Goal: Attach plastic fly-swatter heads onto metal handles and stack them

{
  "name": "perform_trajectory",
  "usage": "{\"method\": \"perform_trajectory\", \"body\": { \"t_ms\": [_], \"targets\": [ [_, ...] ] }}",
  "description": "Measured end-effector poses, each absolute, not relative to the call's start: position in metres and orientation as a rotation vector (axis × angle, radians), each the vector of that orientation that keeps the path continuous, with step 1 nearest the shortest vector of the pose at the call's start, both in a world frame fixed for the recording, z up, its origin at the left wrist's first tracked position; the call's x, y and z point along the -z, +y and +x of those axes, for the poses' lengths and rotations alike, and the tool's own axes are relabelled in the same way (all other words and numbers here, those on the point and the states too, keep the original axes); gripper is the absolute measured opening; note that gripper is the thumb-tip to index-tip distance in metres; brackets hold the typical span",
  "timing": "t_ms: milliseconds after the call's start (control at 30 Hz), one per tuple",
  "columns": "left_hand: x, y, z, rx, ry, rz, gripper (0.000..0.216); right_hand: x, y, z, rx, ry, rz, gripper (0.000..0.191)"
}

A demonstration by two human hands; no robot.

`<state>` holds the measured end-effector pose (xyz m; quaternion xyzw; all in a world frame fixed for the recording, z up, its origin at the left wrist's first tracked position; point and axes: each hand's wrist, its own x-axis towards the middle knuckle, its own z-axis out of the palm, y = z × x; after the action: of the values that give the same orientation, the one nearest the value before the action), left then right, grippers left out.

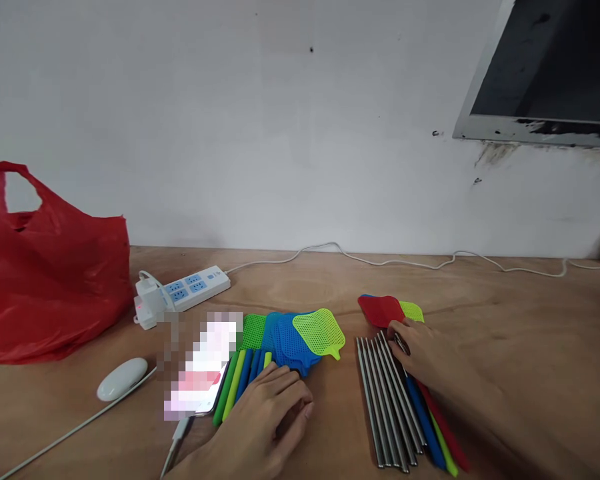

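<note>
My left hand (267, 417) lies curled over the lower ends of several green, lime and blue handles (240, 387); whatever is under its fingers is hidden. Just beyond them, green, blue and lime fly swatter heads (320, 333) overlap in a fan. On the right, my right hand (420, 350) has its fingers closed at the upper end of a metal rod (394, 373). Several more metal rods (377, 407) lie side by side to its left. Red and lime swatter heads (384, 311) show past the fingertips, and blue, lime and red handles (437, 427) lie below the hand.
A lit phone (203, 373), partly blurred, lies left of the handles with a charging cable (180, 430). Farther left are a white mouse-like object (123, 379), a power strip (197, 288) and a red plastic bag (55, 280). A white cord (380, 263) runs along the wall.
</note>
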<state>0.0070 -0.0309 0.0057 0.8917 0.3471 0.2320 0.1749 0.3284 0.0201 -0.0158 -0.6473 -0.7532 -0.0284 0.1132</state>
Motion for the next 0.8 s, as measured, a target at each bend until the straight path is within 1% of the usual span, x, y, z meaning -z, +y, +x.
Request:
{"method": "perform_trajectory", "body": {
  "t_ms": [200, 267, 400, 800],
  "targets": [
    [-0.0042, -0.0323, 0.0068, -0.641, 0.992, 2.532, 0.017, 0.0132, 0.0268, 0.3242, 0.173, -2.256, -1.968, 0.015],
    [-0.0037, -0.0318, 0.0067, -0.653, 0.991, 2.537, 0.017, 0.0144, 0.0289, 0.3246, 0.172, -2.249, -1.988, 0.013],
    [-0.0034, -0.0304, 0.0064, -0.674, 0.981, 2.544, 0.017, 0.0178, 0.0290, 0.3272, 0.139, -2.254, -1.992, 0.005],
    [-0.0039, -0.0308, 0.0070, -0.626, 0.979, 2.534, 0.017, 0.0124, 0.0212, 0.3301, 0.044, -2.288, -1.907, 0.007]
  ]
}}
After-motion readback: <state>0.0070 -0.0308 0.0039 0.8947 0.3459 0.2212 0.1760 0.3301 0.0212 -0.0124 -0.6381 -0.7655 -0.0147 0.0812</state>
